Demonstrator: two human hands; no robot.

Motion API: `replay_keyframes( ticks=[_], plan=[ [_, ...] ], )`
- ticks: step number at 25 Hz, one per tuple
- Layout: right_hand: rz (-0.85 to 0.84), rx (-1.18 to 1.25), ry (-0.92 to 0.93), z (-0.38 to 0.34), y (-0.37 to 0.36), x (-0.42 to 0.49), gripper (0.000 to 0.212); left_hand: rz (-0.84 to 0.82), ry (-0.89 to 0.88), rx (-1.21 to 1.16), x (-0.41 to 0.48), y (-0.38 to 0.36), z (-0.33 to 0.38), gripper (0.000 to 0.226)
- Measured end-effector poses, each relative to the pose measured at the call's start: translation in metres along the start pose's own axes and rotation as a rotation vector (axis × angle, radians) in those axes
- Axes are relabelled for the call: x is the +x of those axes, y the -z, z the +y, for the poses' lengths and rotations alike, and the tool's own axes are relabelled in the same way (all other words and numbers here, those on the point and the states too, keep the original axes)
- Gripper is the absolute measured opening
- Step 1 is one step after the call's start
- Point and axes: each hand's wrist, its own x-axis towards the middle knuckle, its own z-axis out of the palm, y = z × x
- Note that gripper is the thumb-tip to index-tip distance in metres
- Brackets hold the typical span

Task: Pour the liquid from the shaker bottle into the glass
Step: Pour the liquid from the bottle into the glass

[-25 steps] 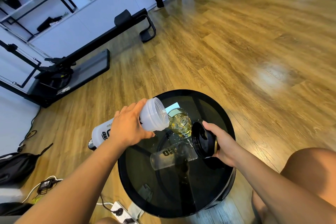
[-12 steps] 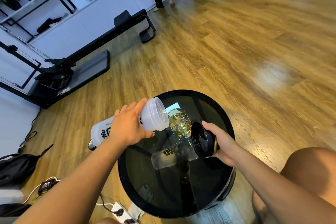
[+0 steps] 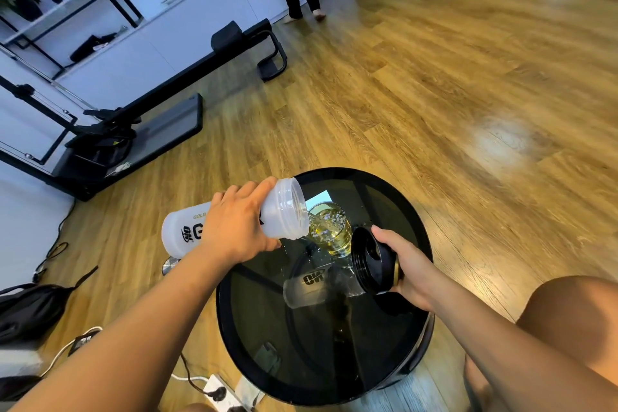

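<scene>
Left grip (image 3: 235, 222) clasps the tilted shaker bottle (image 3: 284, 209) over the glass (image 3: 332, 231); right grip (image 3: 406, 266) holds the lid (image 3: 371, 261)

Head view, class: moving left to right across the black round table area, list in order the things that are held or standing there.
Shaker bottle → left hand → glass → black lid → right hand, all over or on the table.
</scene>
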Motion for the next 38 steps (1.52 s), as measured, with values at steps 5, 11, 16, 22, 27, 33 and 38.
replay_keyframes(
  ticks=[5,11,16,22,27,33,38],
  plan=[
    [0.004,-0.001,0.006,0.000,0.000,0.000,0.040,0.058,-0.083,0.123,0.009,0.005,0.000,0.111],
    [0.014,0.002,0.011,-0.002,0.000,-0.002,0.035,0.181,-0.293,0.356,0.023,0.014,-0.003,0.102],
    [0.018,0.002,0.011,-0.002,-0.001,-0.003,0.036,0.244,-0.384,0.403,0.028,0.020,0.002,0.093],
    [0.013,0.012,0.016,-0.002,0.000,-0.003,0.034,0.251,-0.432,0.428,0.027,0.022,0.004,0.096],
    [0.014,0.000,0.019,-0.003,-0.001,-0.004,0.035,0.244,-0.445,0.435,0.027,0.025,0.002,0.098],
    [0.019,0.002,0.012,-0.002,0.000,-0.003,0.037,0.256,-0.452,0.434,0.026,0.024,0.002,0.097],
    [0.018,-0.003,0.013,-0.002,-0.002,-0.004,0.036,0.267,-0.429,0.416,0.027,0.021,0.001,0.095]
  ],
)
